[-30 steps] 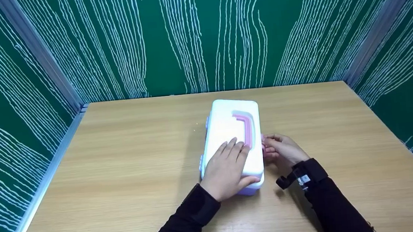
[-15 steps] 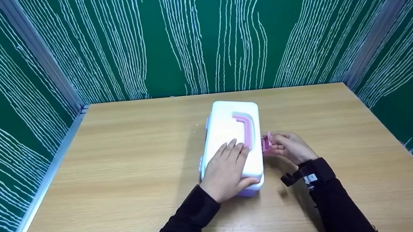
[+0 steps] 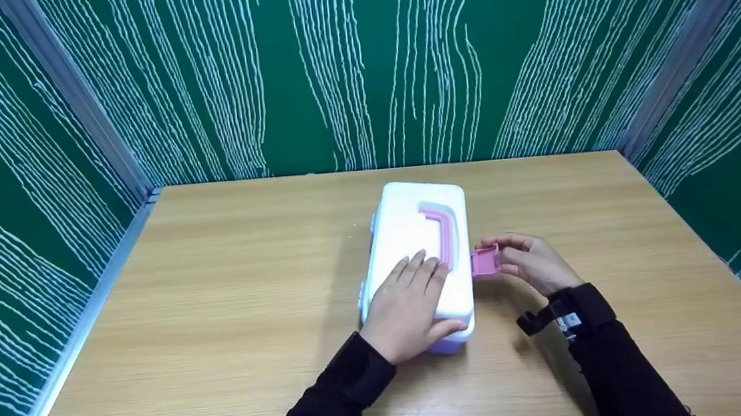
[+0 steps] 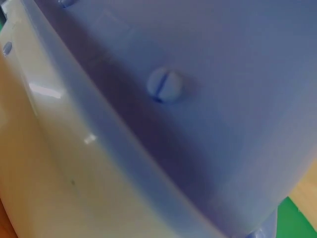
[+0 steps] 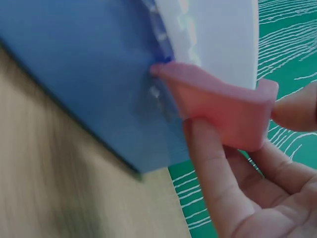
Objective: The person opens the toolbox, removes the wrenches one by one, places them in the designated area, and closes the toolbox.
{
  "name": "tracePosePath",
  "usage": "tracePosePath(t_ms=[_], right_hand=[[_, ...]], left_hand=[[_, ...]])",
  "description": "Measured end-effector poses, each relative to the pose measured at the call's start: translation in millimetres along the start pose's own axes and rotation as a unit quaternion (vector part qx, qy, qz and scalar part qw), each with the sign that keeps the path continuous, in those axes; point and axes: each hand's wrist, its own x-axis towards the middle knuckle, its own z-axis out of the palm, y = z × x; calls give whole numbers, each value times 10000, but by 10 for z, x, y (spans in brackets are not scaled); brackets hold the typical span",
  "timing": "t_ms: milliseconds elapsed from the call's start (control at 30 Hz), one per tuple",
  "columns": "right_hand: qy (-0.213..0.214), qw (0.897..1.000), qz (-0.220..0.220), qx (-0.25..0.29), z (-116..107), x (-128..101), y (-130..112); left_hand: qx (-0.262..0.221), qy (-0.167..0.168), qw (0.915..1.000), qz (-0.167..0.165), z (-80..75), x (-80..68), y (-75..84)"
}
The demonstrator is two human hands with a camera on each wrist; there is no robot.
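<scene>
Pinching one pink latch [image 3: 484, 262], right hand [image 3: 536, 262] beside one box [image 3: 413, 231].

Wooden table [image 3: 220, 328]; white-lidded box [image 3: 413, 231] resting at centre.

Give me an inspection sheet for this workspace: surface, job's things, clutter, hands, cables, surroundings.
Surface: light wooden table, metal rail along its left edge.
Job's things: white box with a lavender base, lid down, pink handle lying flat in the lid's recess; pink latch on its right side swung outward, away from the lid.
Clutter: nothing seen.
Hands: left hand rests flat on the lid's near end; right hand pinches the latch between thumb and fingers.
Cables: nothing seen; a small black device is strapped to the right wrist.
Surroundings: green walls with white wavy lines on three sides.
</scene>
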Motion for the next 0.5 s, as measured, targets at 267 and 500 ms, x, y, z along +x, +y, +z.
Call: tracePosePath(t_ms=[267,500], right_hand=[[-54,9792,-395,-1989,12,3,100],[-210,9694,-532,-2388,73,18,189]], left_hand=[[82,149,9999,0,7,-8,3],[131,96,9999,7,11,6,11]])
